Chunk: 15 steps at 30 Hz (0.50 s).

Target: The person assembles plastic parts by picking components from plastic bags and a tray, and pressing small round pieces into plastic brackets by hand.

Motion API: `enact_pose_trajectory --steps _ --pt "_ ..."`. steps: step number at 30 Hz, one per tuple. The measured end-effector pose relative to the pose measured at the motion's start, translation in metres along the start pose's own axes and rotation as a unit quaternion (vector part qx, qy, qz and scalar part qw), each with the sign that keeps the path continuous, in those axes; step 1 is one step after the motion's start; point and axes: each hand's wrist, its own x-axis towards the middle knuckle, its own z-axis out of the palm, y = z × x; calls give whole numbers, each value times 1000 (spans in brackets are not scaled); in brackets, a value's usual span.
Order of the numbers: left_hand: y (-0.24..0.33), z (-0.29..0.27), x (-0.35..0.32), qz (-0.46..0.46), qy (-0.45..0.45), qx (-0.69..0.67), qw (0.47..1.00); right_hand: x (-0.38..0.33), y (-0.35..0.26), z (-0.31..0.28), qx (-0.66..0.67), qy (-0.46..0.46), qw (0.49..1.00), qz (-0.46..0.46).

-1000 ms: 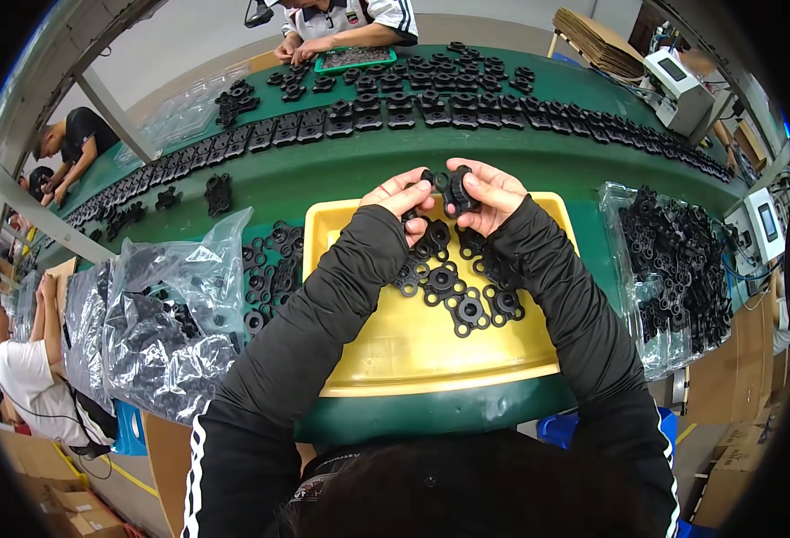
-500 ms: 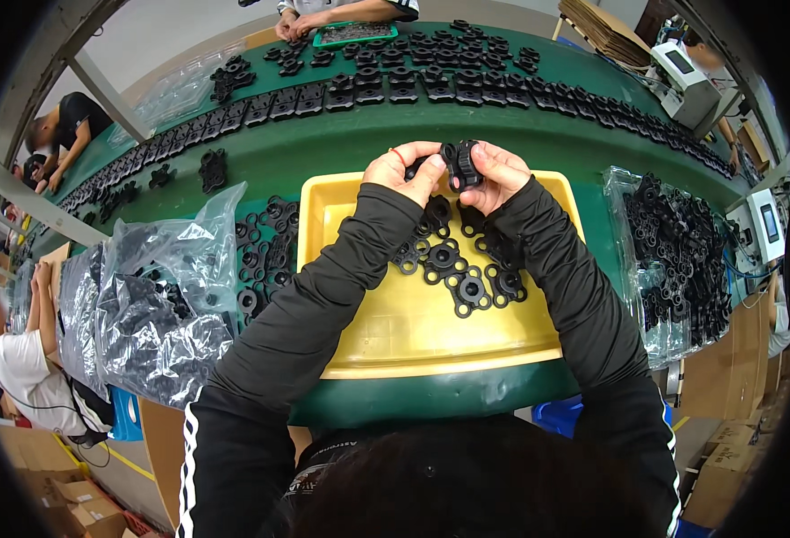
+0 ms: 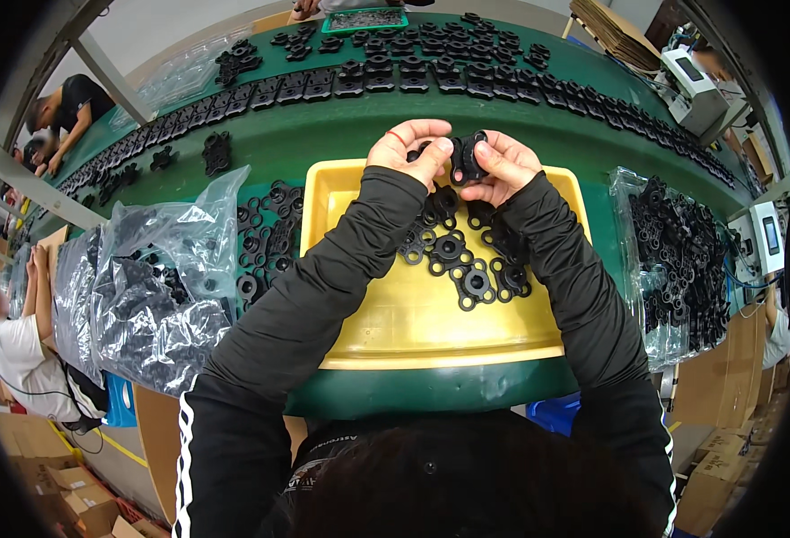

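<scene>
Right hand [image 3: 508, 165]'s pinching a black part [image 3: 468, 160], left hand [image 3: 410, 152]'s clamped on a half-hidden dark piece [image 3: 417, 150], both at the yellow tray [image 3: 444, 360]'s far rim, probably keeping loose parts [image 3: 476, 283] handy.

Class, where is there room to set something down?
Free: front of yellow tray, between loose black parts and near rim; green tabletop between tray and long black row. Crowded: plastic bag left, clear tray right.

1 ridged black part [image 3: 468, 160] is held up in the right hand [image 3: 508, 165].
</scene>
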Motion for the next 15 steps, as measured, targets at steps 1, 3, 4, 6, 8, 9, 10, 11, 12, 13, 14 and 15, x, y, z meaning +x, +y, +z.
enact_pose_trajectory --steps 1,3,4,6,8,9,10,11,12,13,14,15 --pt "0 1 -1 -33 6 -26 999 1 0 -1 -8 9 1000 -8" --pt "0 3 -2 -98 17 -76 992 2 0 -3 -24 27 999 -24" --pt "0 3 -2 -131 23 -101 986 3 0 -4 -31 35 998 -32" --pt "-3 1 -1 -142 9 -125 982 1 -1 -3 -38 37 998 -39" --pt "-7 -2 0 -164 -17 -172 971 0 -3 0 -53 36 997 -52" --pt "-9 -4 1 -175 -30 -196 964 0 -4 1 -61 36 996 -58" --pt "-9 -5 2 -175 -30 -196 964 0 -4 2 -61 37 996 -58" --pt "-9 -7 3 -165 -30 -189 967 0 -4 4 -64 35 996 -56" --pt "-9 -9 4 -155 -31 -182 970 1 -4 6 -67 34 996 -53" --pt "-9 -10 4 -145 -31 -175 973 1 -3 7 -70 33 996 -51" --pt "-10 -11 4 -135 -31 -168 976 1 -3 7 -74 31 996 -49" --pt "-8 -10 4 -136 -30 -169 976 1 -2 7 -74 32 996 -48"
